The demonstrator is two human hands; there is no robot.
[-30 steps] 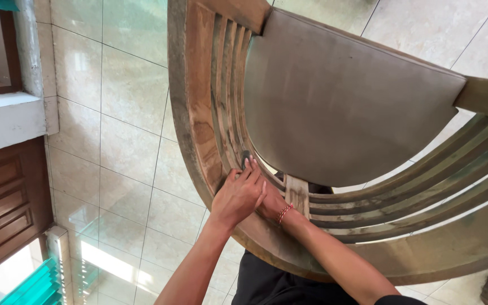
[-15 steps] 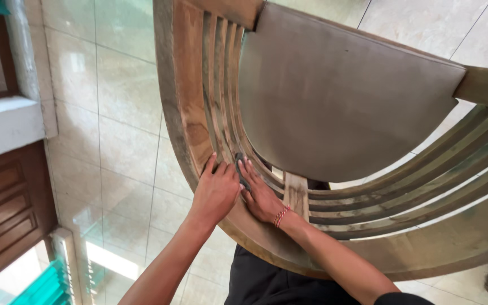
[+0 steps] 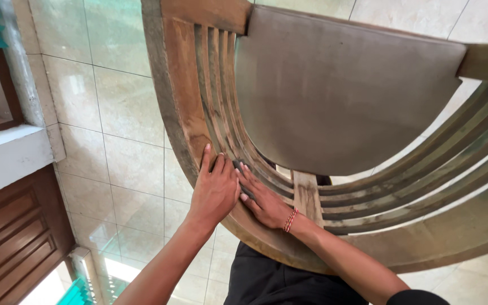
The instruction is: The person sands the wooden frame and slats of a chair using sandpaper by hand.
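— So what are your hands on?
— Your left hand (image 3: pixel 214 189) and right hand (image 3: pixel 264 200) lie flat, grasping nothing, on the chair's (image 3: pixel 187 113) curved, worn wooden slats (image 3: pixel 221 101), close before you.
— Anything around?
— A grey seat panel (image 3: pixel 340 96) beside them, tiled floor (image 3: pixel 114 141) below, a wooden door (image 3: pixel 12 237) at left.
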